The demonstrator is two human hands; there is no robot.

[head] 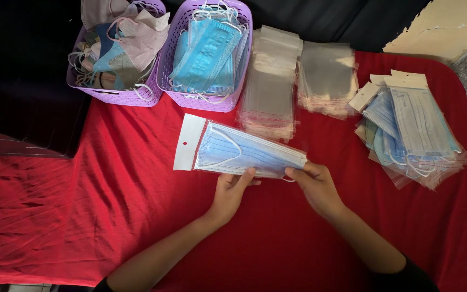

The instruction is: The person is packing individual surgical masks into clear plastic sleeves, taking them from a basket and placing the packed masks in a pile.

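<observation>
Now my hands pinch a bagged blue mask (244, 152) mid-counter, left hand (231, 192) gripping its near edge, right hand (315, 186) gripping its right end, purple baskets (206, 59) along the far edge, packed masks (412, 130) stacked right.

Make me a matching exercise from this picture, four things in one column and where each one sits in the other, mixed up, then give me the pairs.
Things:
1. Bagged blue mask
2. Basket of blue masks
3. Pile of packed masks
4. Empty clear bags

Places:
A. Right side of the red cloth
B. Held by the left hand and right hand
C. Stacks right of the baskets
D. Top, beside the basket of mixed masks

Pairs: 1-B, 2-D, 3-A, 4-C
</observation>
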